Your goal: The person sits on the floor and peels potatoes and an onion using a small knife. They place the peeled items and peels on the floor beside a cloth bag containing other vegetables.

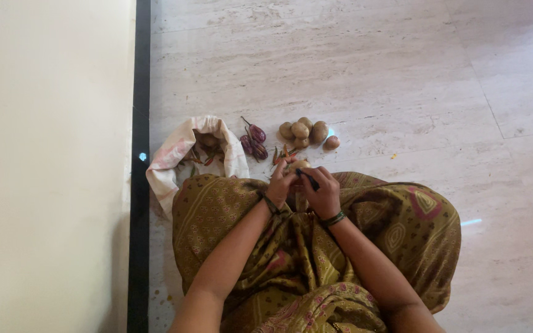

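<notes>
I sit on a pale stone floor in an olive patterned garment. My left hand [280, 182] holds a brown potato [298, 164] just above my lap. My right hand [323, 191] grips a dark-handled tool [308, 179], its end against that potato; I cannot tell if it is a peeler or a knife. Just beyond my hands lies a pile of several potatoes [303, 131], with one pinkish one [332, 142] at its right. A few small purple eggplants [254, 142] lie left of the pile, and chillies [282, 152] lie close to my left hand.
A white and pink cloth bag [177, 154] lies open at my left, with more vegetables inside. A black strip [138, 154] borders the floor at the left, beside a cream surface [50, 154]. A small yellow scrap [393, 156] lies on the floor to the right.
</notes>
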